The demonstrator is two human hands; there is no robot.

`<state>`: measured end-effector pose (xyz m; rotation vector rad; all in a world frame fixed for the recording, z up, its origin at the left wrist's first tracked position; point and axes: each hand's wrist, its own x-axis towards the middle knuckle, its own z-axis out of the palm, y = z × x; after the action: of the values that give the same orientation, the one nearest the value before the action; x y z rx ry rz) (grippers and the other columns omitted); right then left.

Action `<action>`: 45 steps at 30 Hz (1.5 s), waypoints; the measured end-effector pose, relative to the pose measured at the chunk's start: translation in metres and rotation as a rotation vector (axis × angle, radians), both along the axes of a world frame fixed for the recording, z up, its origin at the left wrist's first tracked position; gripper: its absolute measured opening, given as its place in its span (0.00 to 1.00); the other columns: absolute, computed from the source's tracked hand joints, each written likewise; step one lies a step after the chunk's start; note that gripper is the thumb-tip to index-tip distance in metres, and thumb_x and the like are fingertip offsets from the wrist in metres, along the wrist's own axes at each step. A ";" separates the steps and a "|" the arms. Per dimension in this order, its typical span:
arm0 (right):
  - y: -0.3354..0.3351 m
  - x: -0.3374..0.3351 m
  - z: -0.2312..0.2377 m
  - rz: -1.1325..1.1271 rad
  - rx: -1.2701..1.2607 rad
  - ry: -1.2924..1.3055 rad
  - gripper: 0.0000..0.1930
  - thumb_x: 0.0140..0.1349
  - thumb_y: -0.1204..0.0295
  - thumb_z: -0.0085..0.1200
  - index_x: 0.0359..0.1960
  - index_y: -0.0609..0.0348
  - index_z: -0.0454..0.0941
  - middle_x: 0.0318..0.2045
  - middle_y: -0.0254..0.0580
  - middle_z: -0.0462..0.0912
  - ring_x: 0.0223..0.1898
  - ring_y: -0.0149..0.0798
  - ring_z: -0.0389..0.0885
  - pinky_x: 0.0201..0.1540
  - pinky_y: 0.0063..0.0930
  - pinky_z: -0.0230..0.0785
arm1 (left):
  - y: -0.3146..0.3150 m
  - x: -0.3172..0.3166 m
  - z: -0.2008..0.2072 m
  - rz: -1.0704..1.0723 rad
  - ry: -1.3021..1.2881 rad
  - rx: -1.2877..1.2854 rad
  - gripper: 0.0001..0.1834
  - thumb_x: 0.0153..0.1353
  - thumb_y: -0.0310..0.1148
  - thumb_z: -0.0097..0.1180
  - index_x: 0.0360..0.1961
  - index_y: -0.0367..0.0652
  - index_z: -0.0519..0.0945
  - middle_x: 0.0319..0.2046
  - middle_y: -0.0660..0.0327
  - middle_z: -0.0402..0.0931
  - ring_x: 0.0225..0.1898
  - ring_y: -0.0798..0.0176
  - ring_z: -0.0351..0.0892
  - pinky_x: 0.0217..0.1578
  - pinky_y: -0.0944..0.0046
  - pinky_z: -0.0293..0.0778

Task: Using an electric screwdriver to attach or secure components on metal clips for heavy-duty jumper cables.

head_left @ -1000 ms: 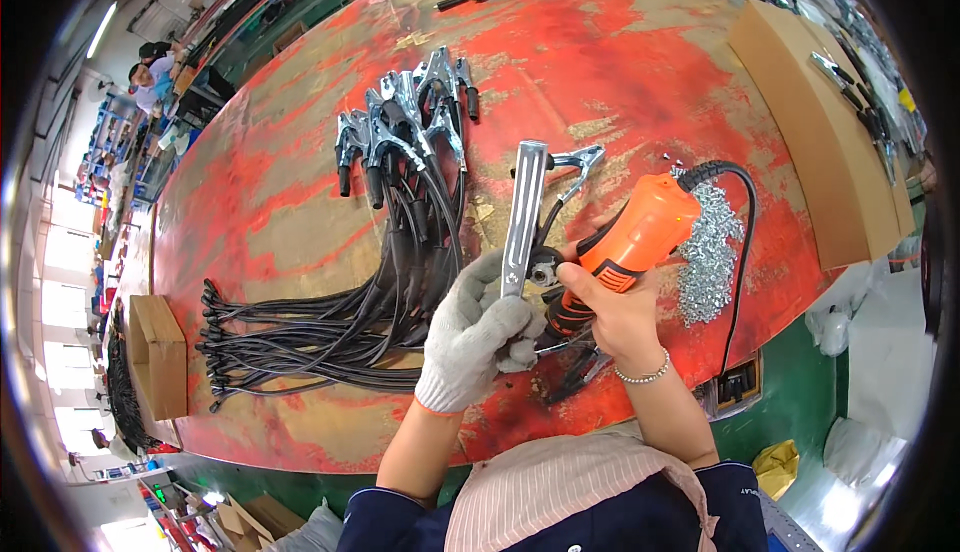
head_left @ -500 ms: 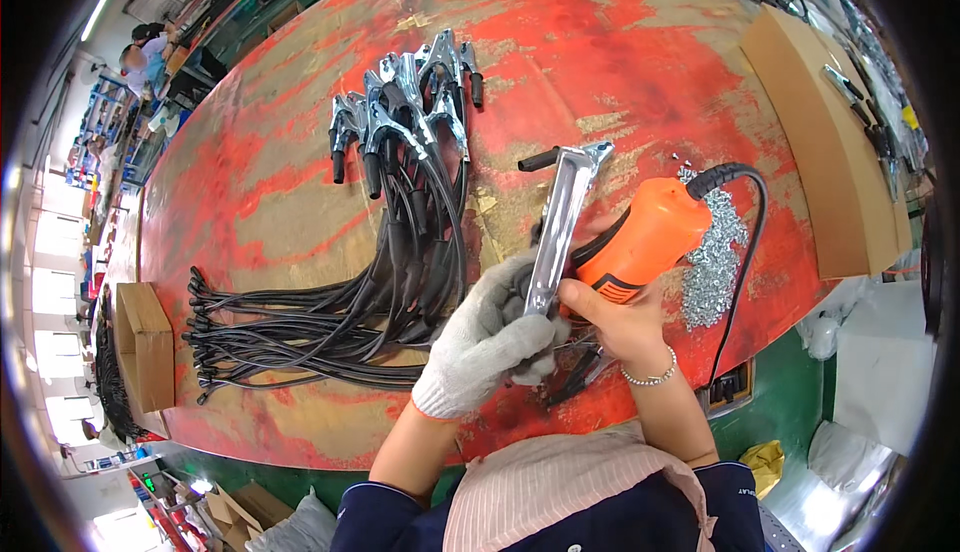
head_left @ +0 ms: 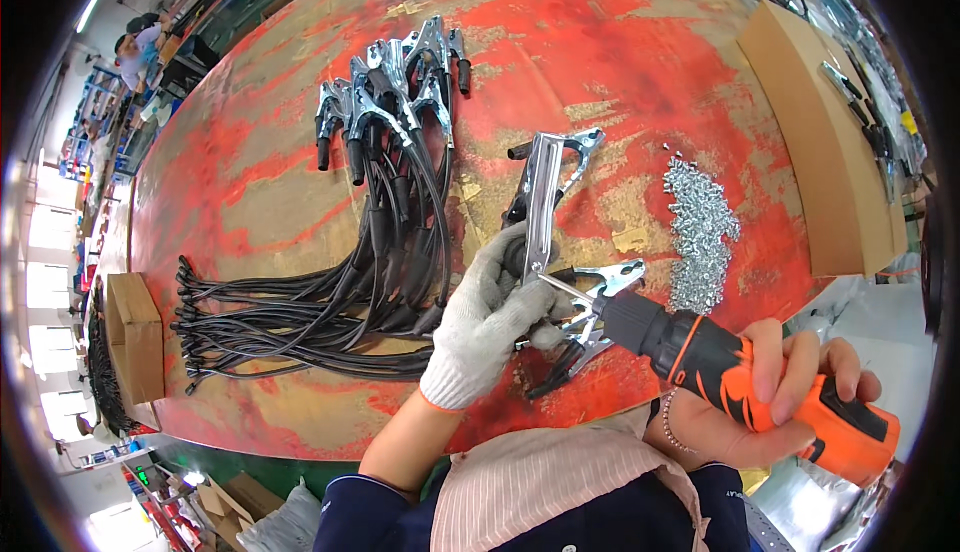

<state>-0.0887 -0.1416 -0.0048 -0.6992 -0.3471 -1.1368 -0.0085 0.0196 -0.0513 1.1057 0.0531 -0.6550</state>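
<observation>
My left hand point(head_left: 485, 327), in a white knit glove, is closed round the lower end of a shiny metal cable clamp point(head_left: 541, 202). The clamp stands tilted upward, its channel-shaped handle facing me. In my bare right hand point(head_left: 780, 392) is an orange and black electric screwdriver point(head_left: 720, 362), held nearly level. Its thin bit reaches left to the clamp's lower end, beside my left thumb; whether it sits in a screw I cannot tell. Other clamps with black grips point(head_left: 590, 327) lie on the table just right of my gloved fingers.
A heap of small silvery screws point(head_left: 700, 237) lies to the right on the worn red table point(head_left: 560, 52). Left of my hands are bundled black cables point(head_left: 300, 317) with metal clamps point(head_left: 395, 92) at their far ends. Cardboard boxes point(head_left: 825, 142) stand at the table's right and left edges.
The electric screwdriver has swung round and down to the right in my right hand, its bit now at the clamp. My right fingers have left the clamp; my left hand keeps its hold.
</observation>
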 end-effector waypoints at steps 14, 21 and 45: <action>0.009 0.014 -0.004 -0.111 -0.070 0.055 0.31 0.51 0.80 0.56 0.57 0.50 0.57 0.39 0.32 0.62 0.27 0.26 0.66 0.33 0.22 0.61 | -0.012 -0.008 0.001 0.116 -0.218 0.184 0.30 0.58 0.20 0.45 0.61 0.29 0.53 0.44 0.51 0.70 0.36 0.64 0.77 0.30 0.69 0.76; 0.005 0.005 -0.010 -0.056 -0.011 -0.072 0.35 0.44 0.86 0.51 0.57 0.52 0.55 0.43 0.36 0.64 0.27 0.29 0.69 0.34 0.23 0.60 | -0.008 -0.009 -0.003 0.065 -0.050 0.084 0.29 0.57 0.18 0.45 0.61 0.30 0.54 0.46 0.49 0.69 0.32 0.64 0.76 0.26 0.68 0.72; 0.016 0.014 -0.009 -0.040 -0.178 -0.007 0.33 0.47 0.84 0.53 0.55 0.41 0.59 0.36 0.28 0.63 0.25 0.26 0.65 0.31 0.22 0.62 | -0.012 -0.010 -0.001 0.174 -0.165 0.236 0.28 0.60 0.21 0.46 0.61 0.34 0.55 0.38 0.57 0.70 0.31 0.71 0.72 0.26 0.74 0.70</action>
<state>-0.0745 -0.1251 -0.0135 -0.8616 -0.4454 -1.1552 -0.0183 0.0076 -0.0527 1.3626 0.0850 -0.4066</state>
